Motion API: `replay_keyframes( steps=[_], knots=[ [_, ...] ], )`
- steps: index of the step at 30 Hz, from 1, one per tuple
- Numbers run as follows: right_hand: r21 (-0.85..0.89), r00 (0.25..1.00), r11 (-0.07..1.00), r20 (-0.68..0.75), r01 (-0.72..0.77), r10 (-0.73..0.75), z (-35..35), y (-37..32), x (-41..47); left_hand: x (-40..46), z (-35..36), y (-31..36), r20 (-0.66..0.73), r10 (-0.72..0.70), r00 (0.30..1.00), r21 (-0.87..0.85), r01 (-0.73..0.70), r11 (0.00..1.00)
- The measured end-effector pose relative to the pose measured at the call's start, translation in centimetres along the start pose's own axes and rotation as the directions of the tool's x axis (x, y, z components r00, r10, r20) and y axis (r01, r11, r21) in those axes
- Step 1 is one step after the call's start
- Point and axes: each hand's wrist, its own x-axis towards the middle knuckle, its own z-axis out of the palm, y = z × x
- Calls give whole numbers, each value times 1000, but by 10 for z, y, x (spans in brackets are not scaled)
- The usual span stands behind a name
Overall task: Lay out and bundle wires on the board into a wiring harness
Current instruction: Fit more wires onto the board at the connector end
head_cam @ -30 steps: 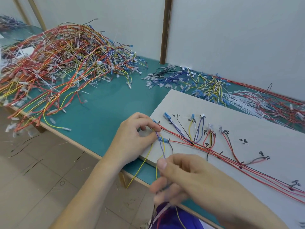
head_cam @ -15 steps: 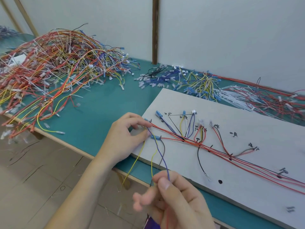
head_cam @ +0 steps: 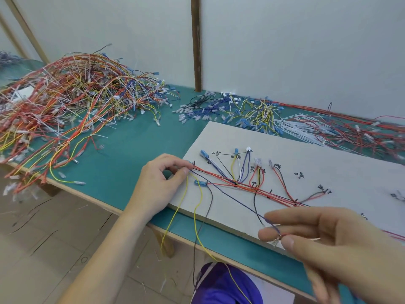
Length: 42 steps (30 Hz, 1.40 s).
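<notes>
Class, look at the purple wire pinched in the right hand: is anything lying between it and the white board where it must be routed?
Nothing visible blocks it. The purple wire runs from the left hand across the white board to the right hand, crossing over red wires already laid.

Both forearms are bare from wrist to the frame's lower edge, with no sleeve, watch, band or glove on either. The left hand (head_cam: 163,183) and the right hand (head_cam: 324,235) carry no rings, and the nails that show are short and unpainted. Below the near edge of the table, a purple garment (head_cam: 221,286) covers the lap or leg, with a narrow pale stripe running down its left side.
</notes>
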Motion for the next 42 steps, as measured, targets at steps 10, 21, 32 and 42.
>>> replay_keyframes(
  steps=[10,21,32,42],
  knots=[
    [-362,913,917,-292,169,-284,-57,1,8,34,-23,11,294,-156,943,58,145,988],
    [-230,917,968,-354,104,-183,-79,-4,26,64,-31,26,496,-121,860,208,17,978],
    [-331,921,944,-368,-1,-129,-77,21,54,62,30,70,639,144,755,135,-295,946],
    [-547,916,833,-368,-77,-158,-92,-10,76,66,50,56,705,109,700,63,-215,975]
  ],
)
